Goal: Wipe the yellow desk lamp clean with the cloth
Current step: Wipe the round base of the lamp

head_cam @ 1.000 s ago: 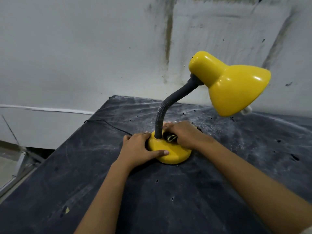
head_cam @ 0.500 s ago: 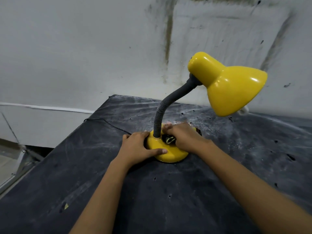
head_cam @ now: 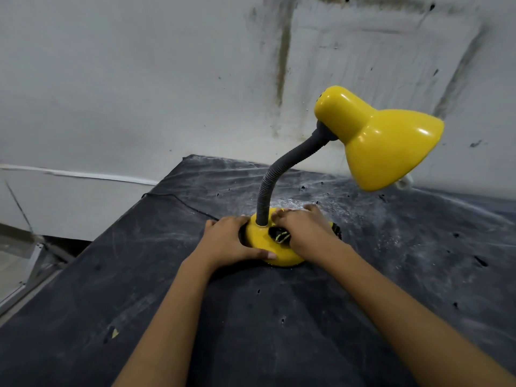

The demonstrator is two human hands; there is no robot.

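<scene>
The yellow desk lamp stands on a black table. Its round base (head_cam: 261, 240) sits between my hands, a grey flexible neck (head_cam: 282, 169) rises from it, and the yellow shade (head_cam: 385, 146) tilts to the right. My left hand (head_cam: 226, 240) grips the base's left side, thumb along its front edge. My right hand (head_cam: 304, 230) lies flat on the base's right half and presses down a dark cloth (head_cam: 280, 236) with yellow stitching. Most of the cloth is hidden under that hand; a bit shows at the hand's far side.
The black table (head_cam: 279, 317) is scuffed, dusty and pitted. A thin black cord (head_cam: 178, 199) runs from the lamp to the table's left back corner. A stained white wall (head_cam: 139, 79) stands close behind. The table's left edge drops to the floor.
My right hand has slid a little across the base with the cloth, fingers now reaching further behind the neck. The left hand keeps its hold. The view shifted slightly.
</scene>
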